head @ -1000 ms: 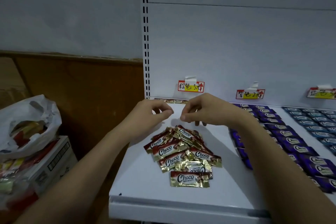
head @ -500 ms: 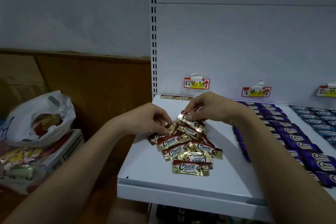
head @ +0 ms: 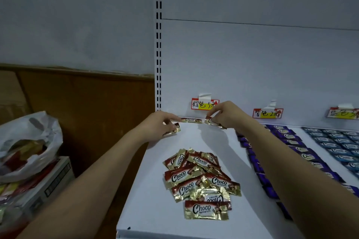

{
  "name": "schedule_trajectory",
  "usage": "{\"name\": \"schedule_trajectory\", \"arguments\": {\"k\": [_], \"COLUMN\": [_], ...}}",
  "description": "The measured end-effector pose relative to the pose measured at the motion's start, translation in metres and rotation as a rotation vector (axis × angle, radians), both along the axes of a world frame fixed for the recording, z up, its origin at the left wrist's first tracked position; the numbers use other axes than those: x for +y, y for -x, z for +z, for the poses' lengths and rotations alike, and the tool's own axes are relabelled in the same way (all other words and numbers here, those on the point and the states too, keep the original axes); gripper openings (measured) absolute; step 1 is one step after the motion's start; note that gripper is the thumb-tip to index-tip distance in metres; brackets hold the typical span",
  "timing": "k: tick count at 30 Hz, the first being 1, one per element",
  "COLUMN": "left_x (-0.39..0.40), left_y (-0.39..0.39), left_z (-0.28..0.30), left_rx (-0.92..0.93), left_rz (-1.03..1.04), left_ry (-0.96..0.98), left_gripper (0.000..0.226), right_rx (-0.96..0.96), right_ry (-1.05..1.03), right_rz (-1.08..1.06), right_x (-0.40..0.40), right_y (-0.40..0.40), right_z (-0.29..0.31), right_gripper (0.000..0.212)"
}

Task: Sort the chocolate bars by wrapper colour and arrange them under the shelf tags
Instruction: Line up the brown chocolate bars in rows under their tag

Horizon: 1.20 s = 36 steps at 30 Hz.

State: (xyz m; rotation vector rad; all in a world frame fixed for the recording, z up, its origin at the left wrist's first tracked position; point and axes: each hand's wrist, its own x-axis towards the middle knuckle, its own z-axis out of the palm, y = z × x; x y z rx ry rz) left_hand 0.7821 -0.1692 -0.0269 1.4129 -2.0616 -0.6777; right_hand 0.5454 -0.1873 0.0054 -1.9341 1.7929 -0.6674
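Nearest us runs the shelf's white front lip, smooth painted metal, with bare surface between that edge and the pile. We take the pile as our landmark: a loose heap of brown-and-gold foil bars, crinkled and glossy, overlapping at all angles, one lying face down. Left of the pile the shelf stays open up to its side edge; beyond that edge sit a carton and a wrinkled white plastic bag. Right of the pile, past a bare strip crossed by our right forearm, purple bars lie in neat rows, and blue bars farther right still.

Behind the pile lies a wide clear stretch of shelf. At its far side our left hand pinches one brown bar between curled fingers, just above the shelf. Our right hand pinches a second bar at the back wall. Between the two hands a third bar lies flat along the wall.

Above it hangs the brown tag, with the purple tag and blue tag to its right, taped paper slips.
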Motion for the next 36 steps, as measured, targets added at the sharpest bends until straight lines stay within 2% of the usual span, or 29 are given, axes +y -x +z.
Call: {"name": "schedule_trajectory", "arguments": {"k": [3, 6, 10, 13, 17, 22, 26, 32, 36], "left_x": [-0.016, -0.027, -0.031, -0.02, 0.0, 0.009, 0.01, 0.004, 0.001], "left_y": [0.004, 0.008, 0.009, 0.006, 0.001, 0.001, 0.002, 0.0, 0.001], "left_z": [-0.013, -0.021, -0.027, -0.031, -0.041, -0.047, -0.047, -0.051, -0.051], "left_rx": [0.041, 0.097, -0.09, -0.137, -0.199, -0.305, -0.342, -0.468, -0.518], "left_rz": [0.008, 0.044, 0.151, 0.117, 0.035, 0.053, 0.067, 0.094, 0.074], "left_ry": [-0.002, 0.089, 0.31, 0.375, 0.373, 0.306, 0.288, 0.259, 0.193], "left_gripper": [0.02, 0.012, 0.012, 0.022, 0.033, 0.04, 0.041, 0.048, 0.055], "right_rx": [0.028, 0.065, 0.227, 0.371, 0.424, 0.545, 0.467, 0.336, 0.415], "right_ry": [0.052, 0.12, 0.197, 0.277, 0.311, 0.06, -0.033, 0.015, -0.022], "right_rz": [-0.049, -0.029, -0.011, -0.028, -0.045, 0.109, 0.092, 0.157, 0.258], "right_x": [-0.02, -0.031, -0.038, -0.036, -0.027, -0.009, -0.002, 0.015, 0.026], "right_y": [-0.001, -0.007, -0.014, -0.015, -0.01, -0.013, -0.011, -0.014, -0.02], "right_z": [-0.008, -0.015, -0.026, -0.034, -0.032, -0.037, -0.039, -0.036, -0.045], "right_gripper": [0.027, 0.027, 0.021, 0.021, 0.03, 0.03, 0.034, 0.039, 0.042]}}
